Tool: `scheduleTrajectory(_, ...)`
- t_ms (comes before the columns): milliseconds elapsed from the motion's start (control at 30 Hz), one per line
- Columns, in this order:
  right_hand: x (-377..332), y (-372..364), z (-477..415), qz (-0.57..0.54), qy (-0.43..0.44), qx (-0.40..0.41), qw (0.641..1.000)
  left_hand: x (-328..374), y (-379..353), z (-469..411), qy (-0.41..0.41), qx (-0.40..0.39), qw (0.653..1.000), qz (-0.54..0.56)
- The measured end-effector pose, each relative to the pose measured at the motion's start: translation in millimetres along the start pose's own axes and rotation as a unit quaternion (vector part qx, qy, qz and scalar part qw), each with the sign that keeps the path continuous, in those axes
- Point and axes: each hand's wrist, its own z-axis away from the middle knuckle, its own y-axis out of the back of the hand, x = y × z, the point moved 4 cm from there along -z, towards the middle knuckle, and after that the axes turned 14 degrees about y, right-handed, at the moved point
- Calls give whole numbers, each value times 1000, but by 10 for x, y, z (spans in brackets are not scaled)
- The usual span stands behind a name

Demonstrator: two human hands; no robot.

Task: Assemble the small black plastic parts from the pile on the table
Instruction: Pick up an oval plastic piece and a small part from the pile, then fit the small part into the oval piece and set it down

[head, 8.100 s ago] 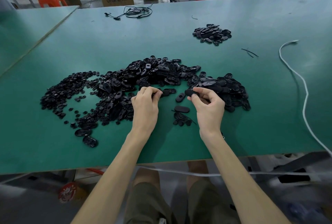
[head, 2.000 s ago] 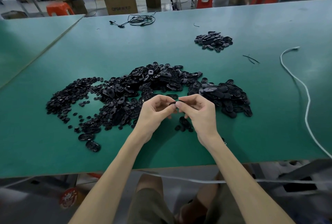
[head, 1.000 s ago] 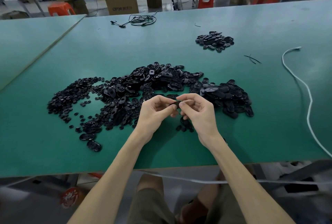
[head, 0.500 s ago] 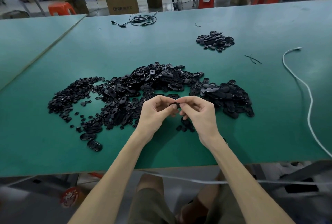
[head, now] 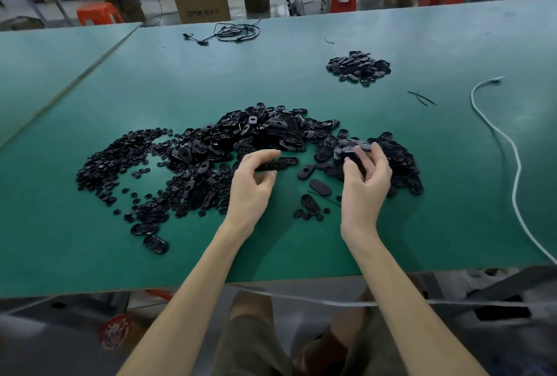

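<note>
Holding a small black oval part (head: pixel 269 166) between thumb and curled fingers, the left hand (head: pixel 251 186) hangs just above the green table (head: pixel 211 74), at the near edge of the big pile (head: pixel 259 134). The right hand (head: pixel 366 180) is over the pile's right end with its fingers curled and their tips down on a shiny oval piece (head: pixel 352 149). I cannot tell from here whether that piece is pinched or only touched. A few loose ovals (head: pixel 320 187) lie on the table between the two hands. A smaller heap (head: pixel 358 67) sits well apart at the far right, probably finished ones. A white cable (head: pixel 512 158) trails along the right side.

Handling, as a guess: these look like moulded plastic, so very light, stiff and smooth, and likely to slip from the fingers. They don't look fragile, though any thin clips could snap if forced. The best hold is probably a pinch across the narrow width, on the long edges. That leaves the flat face and its hole free for mating. The tiny round bits at the pile's left look fiddly, so they likely want fingertips only.
</note>
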Motion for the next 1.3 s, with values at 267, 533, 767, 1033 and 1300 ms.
scheduleTrajectory(267,-40,-29,31,15,3,-35,999,-15,-237,-4,-48,-15,943,-328)
scheduleTrajectory(533,-78,-45,43,21,83,-67,994,48,-126,46,-58,75,955,-281)
scheduleTrajectory(767,-47,-211,133,168,122,-249,946,125,-46,75,-62,87,981,-159)
scheduleTrajectory(1033,-40,-381,298,232,202,-419,854,14,101,33,-13,62,995,74)
scheduleTrajectory(1300,-90,-458,483,271,322,-508,751,-54,160,10,22,94,977,190)
